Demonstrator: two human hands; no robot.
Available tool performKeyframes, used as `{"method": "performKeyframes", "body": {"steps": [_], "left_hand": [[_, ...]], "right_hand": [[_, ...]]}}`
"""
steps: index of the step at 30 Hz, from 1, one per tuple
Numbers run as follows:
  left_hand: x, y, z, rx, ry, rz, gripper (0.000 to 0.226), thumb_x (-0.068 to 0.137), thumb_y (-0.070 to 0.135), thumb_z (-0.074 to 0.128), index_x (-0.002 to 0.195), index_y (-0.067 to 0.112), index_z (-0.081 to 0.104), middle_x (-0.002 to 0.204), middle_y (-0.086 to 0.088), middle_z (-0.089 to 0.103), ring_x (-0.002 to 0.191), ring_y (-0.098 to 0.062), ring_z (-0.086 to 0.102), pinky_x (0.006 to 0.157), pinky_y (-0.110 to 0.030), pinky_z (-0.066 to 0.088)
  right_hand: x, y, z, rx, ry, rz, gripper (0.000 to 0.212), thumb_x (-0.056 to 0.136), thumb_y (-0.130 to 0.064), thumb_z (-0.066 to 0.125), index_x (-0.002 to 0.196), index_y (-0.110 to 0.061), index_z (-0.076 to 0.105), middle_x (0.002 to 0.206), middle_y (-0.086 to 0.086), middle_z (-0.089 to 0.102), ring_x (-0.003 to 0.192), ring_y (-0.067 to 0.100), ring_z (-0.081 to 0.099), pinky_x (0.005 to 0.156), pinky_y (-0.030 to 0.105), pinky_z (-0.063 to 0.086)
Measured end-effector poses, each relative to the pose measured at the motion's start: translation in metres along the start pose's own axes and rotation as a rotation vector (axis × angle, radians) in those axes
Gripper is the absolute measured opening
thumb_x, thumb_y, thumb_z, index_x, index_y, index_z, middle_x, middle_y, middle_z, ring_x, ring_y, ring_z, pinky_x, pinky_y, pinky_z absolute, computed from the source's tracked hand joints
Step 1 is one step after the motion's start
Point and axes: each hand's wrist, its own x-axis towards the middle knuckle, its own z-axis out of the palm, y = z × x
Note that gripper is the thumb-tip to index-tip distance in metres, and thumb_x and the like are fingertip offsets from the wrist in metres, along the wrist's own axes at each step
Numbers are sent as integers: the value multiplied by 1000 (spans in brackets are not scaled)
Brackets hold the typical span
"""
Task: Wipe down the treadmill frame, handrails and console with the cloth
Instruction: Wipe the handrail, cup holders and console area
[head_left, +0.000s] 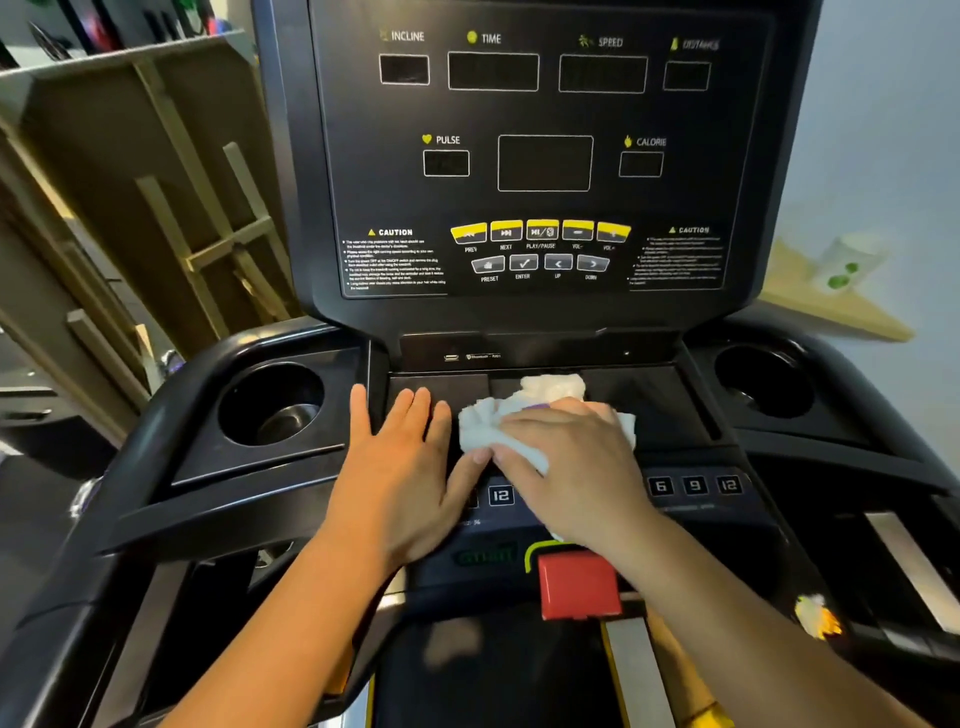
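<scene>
Wiping the console (545, 156) tray, our right hand (576, 462) clutches the cloth (488, 426) (left hand (400, 457) flat, empty); next, probably the keys.

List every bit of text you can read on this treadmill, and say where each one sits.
Console panel, display labels: "INCLINE", "TIME", "SPEED", "PULSE", "CALORIE"; the label at top right is blurred.
Yellow buttons: "PREV", "NEXT", "PLAY/PAUSE", "VOL-", "VOL+".
Grey buttons: "PRESET", "ENTER", "UP", "DOWN".
Warning blocks: "CAUTION" twice; fine print too small.
Lower keys: "6", "9", "12"; another "12" beside the hands.
Green button: blurred.
</scene>
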Motion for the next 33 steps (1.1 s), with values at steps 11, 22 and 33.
{"method": "performKeyframes", "body": {"steps": [11,22,33], "left_hand": [[14,12,4,-71,-90,54,94,85,70,-10,156,16,18,165,-5,9,152,-25,0,123,-43,8],[12,14,1,-78,-90,44,98,80,70,-14,156,17,18,165,-3,8,152,-22,0,124,-39,6],[12,12,3,-86,-70,38,91,86,69,-10,156,20,21,165,0,10,152,-20,1,124,-39,8]], "right_hand": [[21,88,-24,-129,-15,344,45,91,-52,38,101,-21,70,110,2,69,105,27,58,89,38,46],[14,84,-36,-161,-20,361,33,92,-41,56,107,-16,72,110,8,66,104,28,58,84,34,44],[6,83,-48,-184,-105,349,31,94,-43,52,104,-19,69,111,6,65,106,28,58,84,35,41]]}}
